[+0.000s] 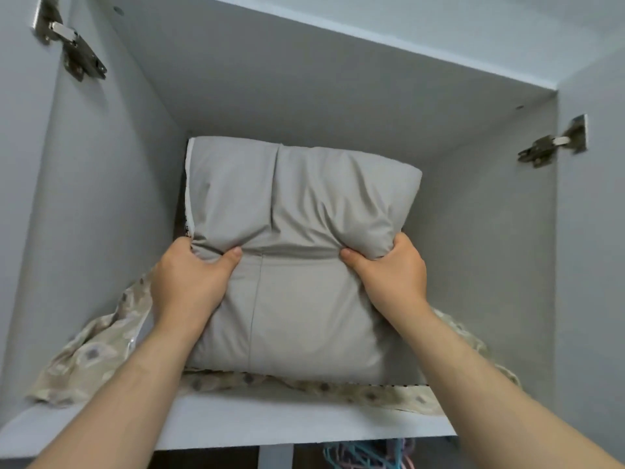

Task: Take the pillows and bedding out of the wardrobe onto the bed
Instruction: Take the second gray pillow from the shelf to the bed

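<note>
Up top, two hands, left hand point(189, 282) and right hand point(389, 275), grip one grey pillow point(291, 231).

grey cupboard walls point(304, 96), metal hinges point(81, 55), shelf point(287, 424)

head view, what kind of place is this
Likely a wardrobe's top compartment in a bedroom: door hinges on the side walls, a grey pillow on patterned bedding, and hangers below the shelf.
</note>
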Available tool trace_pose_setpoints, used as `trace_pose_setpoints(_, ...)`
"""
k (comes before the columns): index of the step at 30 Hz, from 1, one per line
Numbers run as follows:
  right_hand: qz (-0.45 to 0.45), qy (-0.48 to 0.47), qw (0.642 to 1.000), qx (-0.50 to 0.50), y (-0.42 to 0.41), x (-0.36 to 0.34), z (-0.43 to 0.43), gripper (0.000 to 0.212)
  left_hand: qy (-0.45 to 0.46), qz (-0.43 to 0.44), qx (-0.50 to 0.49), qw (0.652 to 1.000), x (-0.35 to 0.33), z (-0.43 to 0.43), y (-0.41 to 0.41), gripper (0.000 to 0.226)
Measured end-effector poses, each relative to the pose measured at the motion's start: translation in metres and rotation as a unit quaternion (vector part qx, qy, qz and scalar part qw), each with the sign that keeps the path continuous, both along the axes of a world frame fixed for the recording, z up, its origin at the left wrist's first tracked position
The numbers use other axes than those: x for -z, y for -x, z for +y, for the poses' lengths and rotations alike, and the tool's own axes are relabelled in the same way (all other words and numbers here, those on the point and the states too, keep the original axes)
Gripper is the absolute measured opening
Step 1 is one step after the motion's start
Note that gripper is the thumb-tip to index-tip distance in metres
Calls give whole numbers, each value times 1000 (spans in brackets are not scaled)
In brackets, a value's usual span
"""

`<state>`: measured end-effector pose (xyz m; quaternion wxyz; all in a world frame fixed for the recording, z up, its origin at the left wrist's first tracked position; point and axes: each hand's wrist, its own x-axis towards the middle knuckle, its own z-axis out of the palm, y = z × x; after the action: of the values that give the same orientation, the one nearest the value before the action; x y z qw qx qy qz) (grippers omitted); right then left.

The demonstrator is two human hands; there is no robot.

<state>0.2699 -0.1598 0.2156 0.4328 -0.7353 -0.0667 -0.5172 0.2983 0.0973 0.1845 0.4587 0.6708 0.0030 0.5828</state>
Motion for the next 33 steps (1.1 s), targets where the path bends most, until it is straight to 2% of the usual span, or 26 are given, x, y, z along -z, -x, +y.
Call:
trace_pose_setpoints(7, 12, -19, 999, 34, 120, 27, -83, 51, -25, -10, 66, 997, 20, -83, 90, 40)
trace_pose_setpoints(10, 18, -17, 999, 47, 175, 60, -108, 51, -21, 3, 91, 996, 53, -105, 135, 45)
trace_pose_setpoints(16, 61, -31, 997, 36, 273, 124, -136, 46, -9, 40, 131, 990, 116, -141, 228, 39)
trace_pose_setpoints(21, 101, -43, 994, 27, 326, 149, -143, 47, -2, 78, 137, 987, 143, -148, 286, 45)
trace_pose_setpoints(26, 120, -56, 991, 22, 370, 166, -137, 48, -10, 95, 150, 984, 161, -139, 326, 33)
trace_pose_setpoints(33, 133, -73, 986, 71, 429, 180, -120, 49, -11, 93, 206, 974, 186, -132, 357, 37)
